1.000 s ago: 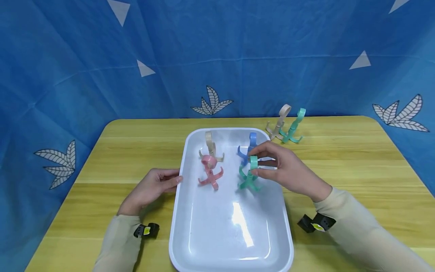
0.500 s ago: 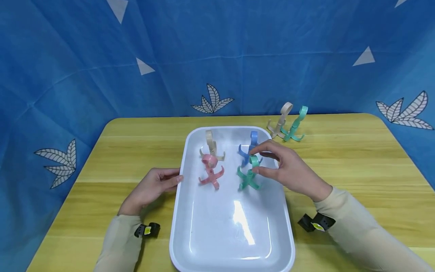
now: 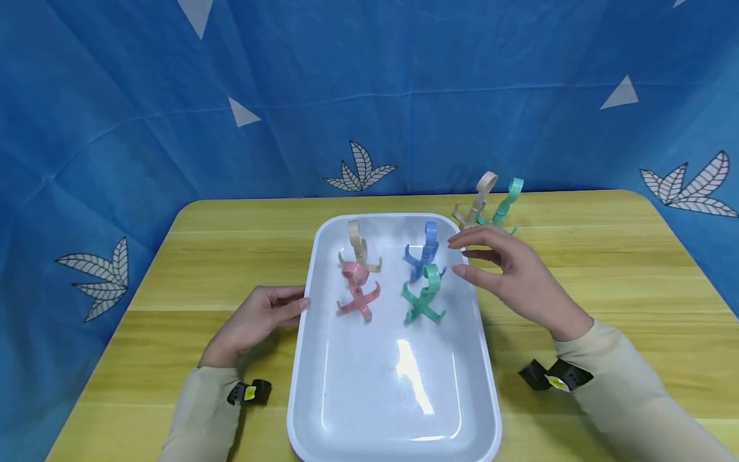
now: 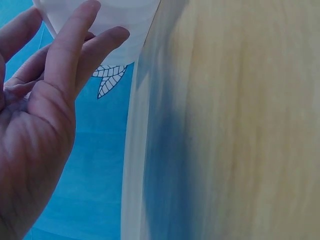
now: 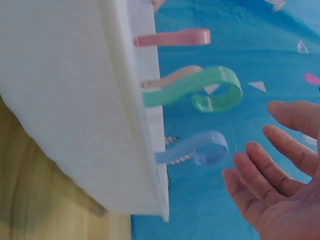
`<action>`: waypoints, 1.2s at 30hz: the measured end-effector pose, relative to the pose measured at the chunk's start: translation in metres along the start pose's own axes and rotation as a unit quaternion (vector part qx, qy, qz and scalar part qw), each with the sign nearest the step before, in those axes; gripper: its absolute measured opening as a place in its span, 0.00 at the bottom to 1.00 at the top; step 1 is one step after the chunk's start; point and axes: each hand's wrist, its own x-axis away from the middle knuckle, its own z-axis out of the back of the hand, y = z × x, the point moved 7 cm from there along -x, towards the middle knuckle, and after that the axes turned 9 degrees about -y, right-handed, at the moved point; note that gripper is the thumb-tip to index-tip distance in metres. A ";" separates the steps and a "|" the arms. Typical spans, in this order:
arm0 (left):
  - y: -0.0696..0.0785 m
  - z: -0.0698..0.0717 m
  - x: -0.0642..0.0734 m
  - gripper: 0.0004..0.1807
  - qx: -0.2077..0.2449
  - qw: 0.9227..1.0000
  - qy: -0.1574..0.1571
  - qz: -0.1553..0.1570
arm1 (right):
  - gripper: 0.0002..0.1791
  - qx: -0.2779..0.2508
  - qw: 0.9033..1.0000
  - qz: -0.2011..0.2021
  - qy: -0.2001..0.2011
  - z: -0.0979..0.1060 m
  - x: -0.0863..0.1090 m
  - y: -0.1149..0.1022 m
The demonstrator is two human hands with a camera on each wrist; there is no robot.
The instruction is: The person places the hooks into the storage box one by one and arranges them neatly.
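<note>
My left hand (image 3: 262, 317) holds the left edge of a white plastic tray (image 3: 392, 385), thumb on the rim and fingers (image 4: 67, 55) against its outer side. My right hand (image 3: 514, 276) hovers at the tray's right edge, holding nothing, its fingers apart and slightly bent. In the tray stand several plastic multi-prong hooks with curled tops. At the back are a beige hook (image 3: 359, 247) and a blue hook (image 3: 426, 253). A pink hook (image 3: 358, 300) and a green hook (image 3: 425, 298) stand in front of them. The green one is apart from my right fingertips.
Behind the tray's right corner, a second beige hook (image 3: 482, 192) and a second green hook (image 3: 508, 199) stand on the wooden table (image 3: 589, 269), partly behind my right hand. A blue patterned cloth (image 3: 369, 77) hangs beyond the table's back edge.
My right hand has let go of the green hook and moved right and back, off it. The green hook now stands alone in the tray. My left hand stays on the tray edge.
</note>
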 end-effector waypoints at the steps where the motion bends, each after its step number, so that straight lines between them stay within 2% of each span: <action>1: 0.000 0.000 0.000 0.26 0.001 1.000 0.000 0.000 | 0.15 -0.001 1.000 -0.002 0.005 0.003 0.001 0.000; 8: 0.002 0.000 -0.001 0.25 0.000 1.000 0.000 0.000 | 0.15 -0.024 0.999 -0.019 0.037 0.024 0.005 0.002; 16: 0.003 0.000 -0.001 0.25 -0.002 1.000 -0.003 -0.003 | 0.16 -0.022 0.992 -0.011 0.121 0.056 0.010 0.004; 21: 0.003 0.002 0.000 0.26 -0.005 1.000 0.000 0.001 | 0.18 -0.033 0.988 -0.018 0.152 0.069 0.012 0.010; 25: 0.003 0.002 -0.001 0.26 -0.004 1.000 -0.004 0.004 | 0.20 -0.024 0.988 -0.024 0.150 0.075 0.010 0.016; 30: 0.003 0.001 -0.002 0.26 -0.001 1.000 -0.008 0.007 | 0.23 0.019 0.991 -0.035 0.131 0.081 0.005 0.024; 36: 0.002 0.000 -0.001 0.26 -0.004 1.000 -0.006 0.012 | 0.26 0.042 0.988 -0.060 0.137 0.091 -0.007 0.044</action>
